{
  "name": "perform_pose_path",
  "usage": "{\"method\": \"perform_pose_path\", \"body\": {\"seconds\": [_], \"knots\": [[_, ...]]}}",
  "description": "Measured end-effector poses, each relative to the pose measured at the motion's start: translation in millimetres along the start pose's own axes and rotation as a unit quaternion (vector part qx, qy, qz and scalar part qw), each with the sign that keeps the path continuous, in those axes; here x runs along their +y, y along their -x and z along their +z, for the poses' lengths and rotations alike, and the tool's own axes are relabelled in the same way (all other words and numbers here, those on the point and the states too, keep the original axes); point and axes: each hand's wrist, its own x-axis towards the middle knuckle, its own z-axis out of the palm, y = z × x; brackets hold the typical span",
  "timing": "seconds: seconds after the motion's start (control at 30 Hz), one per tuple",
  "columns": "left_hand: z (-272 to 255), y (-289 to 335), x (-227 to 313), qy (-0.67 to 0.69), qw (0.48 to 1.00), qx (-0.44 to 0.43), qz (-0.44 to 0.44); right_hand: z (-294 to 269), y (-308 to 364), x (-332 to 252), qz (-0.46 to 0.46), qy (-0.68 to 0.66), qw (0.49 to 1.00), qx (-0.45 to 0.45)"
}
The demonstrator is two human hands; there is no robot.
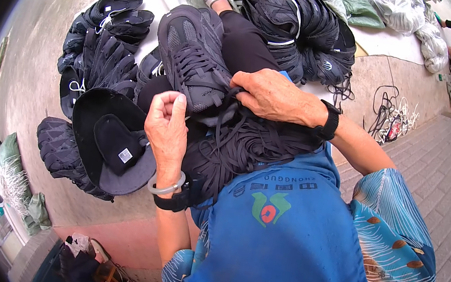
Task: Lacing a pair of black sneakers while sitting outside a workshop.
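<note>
A dark grey shoe upper (pixel 194 58) lies across my lap, with black lacing crossed over its tongue. My right hand (pixel 275 97) is closed at its near right end, its fingertips pinching a black shoelace (pixel 234 94). On the near left side of the upper, my left hand (pixel 168 130) is closed, thumb against curled fingers; whatever is between them, if anything, is too small to make out. A heap of loose black shoelaces (pixel 248 141) lies on my lap, over the top of my blue apron (pixel 287 236).
Left of my lap are stacked dark shoe uppers (pixel 102 57) and one turned with its black lining (pixel 121 146) showing. A big tied bundle of uppers (pixel 288 23) stands ahead. Black and white laces (pixel 396 119) lie right, on a ledge. Other people sit far right and lower left.
</note>
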Motion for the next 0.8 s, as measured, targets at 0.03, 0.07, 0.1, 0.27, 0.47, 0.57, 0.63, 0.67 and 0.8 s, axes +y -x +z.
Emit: {"method": "perform_pose_path", "body": {"seconds": [0.03, 0.07, 0.1, 0.27, 0.47, 0.57, 0.63, 0.67, 0.8], "knots": [[1, -8, -2, -0.016, 0.998, 0.020, 0.053, 1, 1, -6, -0.001, -0.001, 1.000, -0.001], [2, -13, 1, -0.047, 0.996, 0.012, 0.074, 3, 2, -11, -0.027, -0.014, 0.997, 0.066], [3, -19, -1, -0.047, 0.996, 0.010, 0.075, 4, 2, -14, -0.053, -0.028, 0.989, 0.132], [8, -32, 5, -0.198, 0.960, 0.008, 0.197, 5, -4, -24, -0.033, 0.039, 0.994, 0.099], [7, -44, -3, -0.182, 0.970, -0.045, 0.153, 25, -27, -26, -0.056, 0.126, 0.983, 0.118], [-5, -48, 5, -0.052, 0.982, -0.157, -0.096, 30, -34, -28, -0.072, 0.159, 0.977, 0.123], [-10, -51, -3, -0.006, 0.980, -0.166, -0.112, 35, -39, -32, -0.084, 0.203, 0.968, 0.118], [-9, -51, -3, -0.005, 0.980, -0.166, -0.113, 35, -42, -32, -0.093, 0.211, 0.965, 0.128], [-5, -44, 0, -0.011, 0.982, -0.150, -0.113, 40, -46, -27, -0.094, 0.227, 0.960, 0.136]]}}
